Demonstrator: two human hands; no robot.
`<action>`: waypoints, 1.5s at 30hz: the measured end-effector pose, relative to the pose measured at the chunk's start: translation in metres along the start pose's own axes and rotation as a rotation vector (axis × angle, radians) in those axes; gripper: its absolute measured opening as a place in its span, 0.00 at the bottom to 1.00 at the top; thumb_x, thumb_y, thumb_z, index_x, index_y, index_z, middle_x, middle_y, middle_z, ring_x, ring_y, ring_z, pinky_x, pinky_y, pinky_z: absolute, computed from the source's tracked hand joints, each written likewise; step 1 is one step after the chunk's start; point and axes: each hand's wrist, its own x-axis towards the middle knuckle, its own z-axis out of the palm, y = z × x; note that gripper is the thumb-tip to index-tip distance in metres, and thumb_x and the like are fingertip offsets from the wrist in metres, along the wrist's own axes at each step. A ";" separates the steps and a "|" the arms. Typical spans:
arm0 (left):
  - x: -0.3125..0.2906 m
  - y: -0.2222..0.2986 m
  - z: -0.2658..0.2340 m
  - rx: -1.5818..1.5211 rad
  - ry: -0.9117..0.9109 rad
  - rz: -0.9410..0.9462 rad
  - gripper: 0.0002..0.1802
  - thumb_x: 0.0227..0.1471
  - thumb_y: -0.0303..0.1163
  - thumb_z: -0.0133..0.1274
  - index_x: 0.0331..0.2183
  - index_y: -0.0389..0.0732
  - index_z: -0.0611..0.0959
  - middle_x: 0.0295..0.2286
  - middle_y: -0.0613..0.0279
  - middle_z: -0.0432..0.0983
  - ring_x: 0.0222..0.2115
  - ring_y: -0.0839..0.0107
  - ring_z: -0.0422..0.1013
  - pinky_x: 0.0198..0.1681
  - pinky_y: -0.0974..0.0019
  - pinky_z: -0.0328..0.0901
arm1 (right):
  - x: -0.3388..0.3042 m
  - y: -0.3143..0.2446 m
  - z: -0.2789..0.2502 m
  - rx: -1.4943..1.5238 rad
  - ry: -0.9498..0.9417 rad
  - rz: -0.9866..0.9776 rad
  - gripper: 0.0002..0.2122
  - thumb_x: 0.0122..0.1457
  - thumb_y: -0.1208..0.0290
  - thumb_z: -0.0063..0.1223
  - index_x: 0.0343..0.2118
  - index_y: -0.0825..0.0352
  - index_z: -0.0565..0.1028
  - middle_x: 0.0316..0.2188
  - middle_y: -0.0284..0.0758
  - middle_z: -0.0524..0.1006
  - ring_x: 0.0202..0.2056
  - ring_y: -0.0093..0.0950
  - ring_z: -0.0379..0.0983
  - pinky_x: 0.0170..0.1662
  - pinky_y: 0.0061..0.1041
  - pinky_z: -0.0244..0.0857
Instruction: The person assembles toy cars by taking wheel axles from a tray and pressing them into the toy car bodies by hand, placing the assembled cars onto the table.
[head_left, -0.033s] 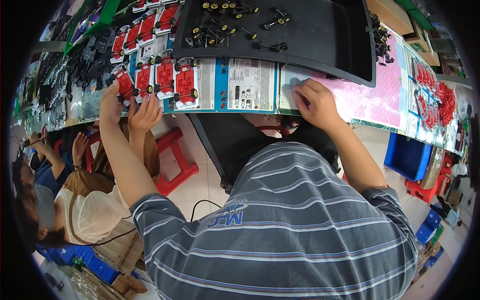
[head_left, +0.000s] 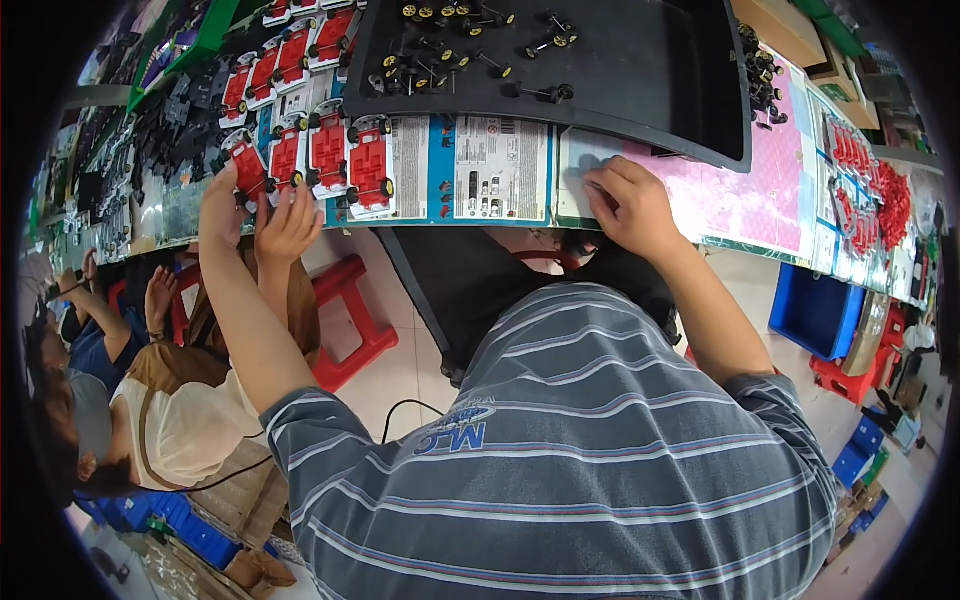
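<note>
While our right hand (head_left: 632, 208) rests loosely curled and empty, our left hand (head_left: 222, 208), grip unclear, could jostle the near-left red chassis (head_left: 248, 165) if the co-worker's hand (head_left: 288, 225) bumps it.

There is room to slide over the flat printed sheet (head_left: 505, 165), between the toy cars (head_left: 370, 168) and the right hand (head_left: 638, 207). The big black tray (head_left: 640, 85) blocks the far side. Another person's hand (head_left: 287, 228) crowds the left hand (head_left: 220, 207).

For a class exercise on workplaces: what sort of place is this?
Probably a toy assembly workshop: rows of red-and-white toy cars, and a black tray scattered with wheel axles.
</note>
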 end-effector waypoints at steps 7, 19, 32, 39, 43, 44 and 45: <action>0.018 -0.018 -0.013 0.175 0.009 0.164 0.18 0.61 0.43 0.54 0.45 0.39 0.82 0.36 0.66 0.79 0.36 0.78 0.72 0.37 0.70 0.67 | 0.001 0.001 0.000 0.012 -0.010 -0.015 0.06 0.50 0.78 0.59 0.32 0.69 0.78 0.27 0.39 0.74 0.28 0.40 0.73 0.31 0.35 0.69; -0.042 -0.023 0.000 0.498 0.383 0.761 0.20 0.61 0.38 0.53 0.49 0.33 0.79 0.38 0.56 0.79 0.39 0.72 0.74 0.44 0.69 0.67 | -0.040 0.009 -0.031 0.220 0.085 0.203 0.05 0.51 0.81 0.58 0.32 0.71 0.78 0.26 0.40 0.74 0.27 0.36 0.73 0.31 0.30 0.68; -0.139 -0.034 0.113 0.576 0.381 0.675 0.18 0.57 0.33 0.56 0.47 0.35 0.79 0.44 0.51 0.77 0.44 0.61 0.73 0.49 0.61 0.66 | -0.146 0.172 -0.129 -0.147 0.550 0.831 0.11 0.60 0.68 0.55 0.38 0.71 0.80 0.30 0.38 0.81 0.33 0.24 0.77 0.39 0.25 0.69; -0.172 -0.015 0.159 0.458 0.290 0.786 0.14 0.54 0.29 0.56 0.43 0.34 0.80 0.35 0.51 0.76 0.36 0.59 0.73 0.44 0.61 0.68 | -0.148 0.192 -0.139 -0.209 0.596 0.708 0.09 0.60 0.71 0.58 0.39 0.70 0.80 0.30 0.34 0.81 0.31 0.21 0.75 0.38 0.20 0.69; -0.178 -0.027 0.154 0.482 0.270 0.755 0.15 0.54 0.29 0.57 0.43 0.35 0.79 0.35 0.54 0.75 0.35 0.63 0.72 0.41 0.62 0.68 | -0.123 0.196 -0.142 -0.232 0.540 0.703 0.09 0.60 0.70 0.57 0.39 0.70 0.80 0.29 0.34 0.80 0.29 0.21 0.75 0.37 0.21 0.68; -0.177 -0.030 0.153 0.482 0.269 0.754 0.15 0.54 0.29 0.57 0.43 0.35 0.79 0.35 0.54 0.75 0.35 0.63 0.72 0.41 0.62 0.68 | -0.116 0.198 -0.142 -0.237 0.533 0.701 0.09 0.61 0.69 0.57 0.39 0.69 0.80 0.28 0.34 0.80 0.29 0.21 0.74 0.36 0.21 0.68; -0.175 -0.034 0.151 0.466 0.273 0.739 0.15 0.54 0.29 0.57 0.43 0.35 0.80 0.35 0.55 0.75 0.34 0.64 0.72 0.40 0.63 0.68 | -0.111 0.200 -0.143 -0.245 0.526 0.699 0.10 0.61 0.68 0.57 0.39 0.68 0.80 0.28 0.34 0.80 0.28 0.22 0.74 0.35 0.22 0.68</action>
